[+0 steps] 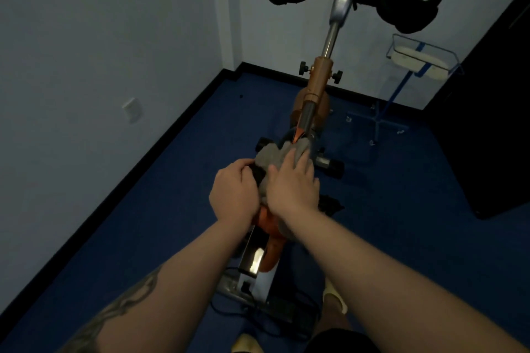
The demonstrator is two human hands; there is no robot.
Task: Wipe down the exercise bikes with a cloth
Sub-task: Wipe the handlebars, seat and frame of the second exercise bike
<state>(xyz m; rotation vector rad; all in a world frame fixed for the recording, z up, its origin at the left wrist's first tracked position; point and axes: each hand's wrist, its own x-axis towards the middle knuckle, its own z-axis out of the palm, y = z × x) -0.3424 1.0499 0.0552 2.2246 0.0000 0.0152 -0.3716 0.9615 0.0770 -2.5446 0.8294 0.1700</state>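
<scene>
Down at the middle of the exercise bike [315,89], the grey cloth [271,155] lies bunched over the orange frame, just below the chrome post. Right hand [292,185] lies flat on the cloth, fingers fairly straight and spread across it, with cloth showing beyond the fingertips and beneath the palm. Left hand [233,190] sits touching beside it, fingers curled around a dark part of the bike at the cloth's near edge. Off to the right stands a clear tray [453,64] on a blue stand, holding pale, flat objects too blurred to identify.
</scene>
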